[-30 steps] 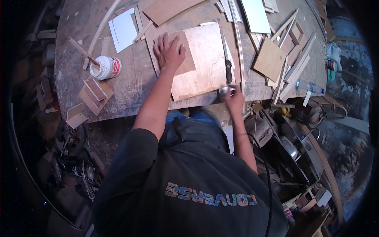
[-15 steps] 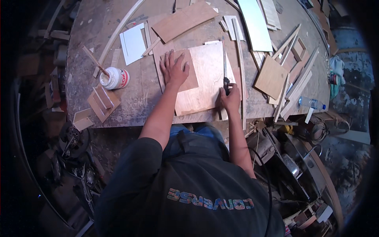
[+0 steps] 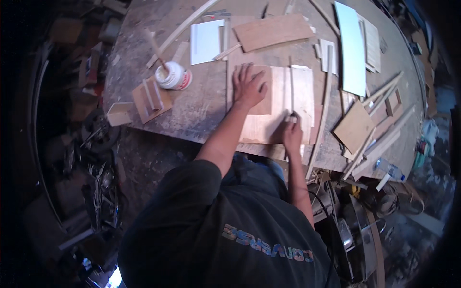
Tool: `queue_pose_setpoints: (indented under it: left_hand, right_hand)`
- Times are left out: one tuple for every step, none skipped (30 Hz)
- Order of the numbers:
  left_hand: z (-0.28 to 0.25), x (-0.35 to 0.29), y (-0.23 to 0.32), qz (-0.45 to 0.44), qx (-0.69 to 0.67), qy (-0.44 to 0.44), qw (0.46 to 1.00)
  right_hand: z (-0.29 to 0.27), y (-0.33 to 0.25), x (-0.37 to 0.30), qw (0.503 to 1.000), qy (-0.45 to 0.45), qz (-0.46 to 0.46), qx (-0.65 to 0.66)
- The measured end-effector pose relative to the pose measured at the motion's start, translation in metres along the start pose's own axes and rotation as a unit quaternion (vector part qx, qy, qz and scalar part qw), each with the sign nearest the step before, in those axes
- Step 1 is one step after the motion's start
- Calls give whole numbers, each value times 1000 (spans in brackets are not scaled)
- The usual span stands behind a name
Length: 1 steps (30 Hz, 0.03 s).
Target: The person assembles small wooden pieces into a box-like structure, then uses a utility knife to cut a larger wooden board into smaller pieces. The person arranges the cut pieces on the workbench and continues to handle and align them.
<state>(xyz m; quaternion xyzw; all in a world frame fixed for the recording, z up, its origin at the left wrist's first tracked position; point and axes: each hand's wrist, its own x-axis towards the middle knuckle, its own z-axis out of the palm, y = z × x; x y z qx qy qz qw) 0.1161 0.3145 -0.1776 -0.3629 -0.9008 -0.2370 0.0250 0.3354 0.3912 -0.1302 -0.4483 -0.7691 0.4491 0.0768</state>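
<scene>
My left hand [image 3: 249, 90] lies with spread fingers on a small brown board [image 3: 261, 105], pressing it onto a larger pale plywood sheet [image 3: 254, 132] near the table's front edge. In my right hand [image 3: 292, 134] is a hand saw [image 3: 292, 91], its narrow blade pointing away from me across the sheet, right of the brown board. My fingers wrap its handle and mostly hide it. The blade is blurred, and I cannot tell whether its teeth touch the wood.
A white glue tub [image 3: 174, 77] with a stick in it stands at left, beside a small wooden assembly [image 3: 151, 101]. A brown board [image 3: 273, 32] lies beyond my hands. Wood strips, a square board [image 3: 354, 127] and a plastic bottle [image 3: 390, 169] are at right.
The whole view has turned, shifting the table rightward. Against the plywood, my right hand and the saw have moved left, closer to the small board. My left hand still rests on that board.
</scene>
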Motion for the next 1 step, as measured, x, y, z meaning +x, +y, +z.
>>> queue_pose_setpoints:
  left_hand:
    - [2, -1, -4, -4, 4, -7, 1000]
  right_hand:
    - [7, 5, 2, 1000, 4, -23, -8]
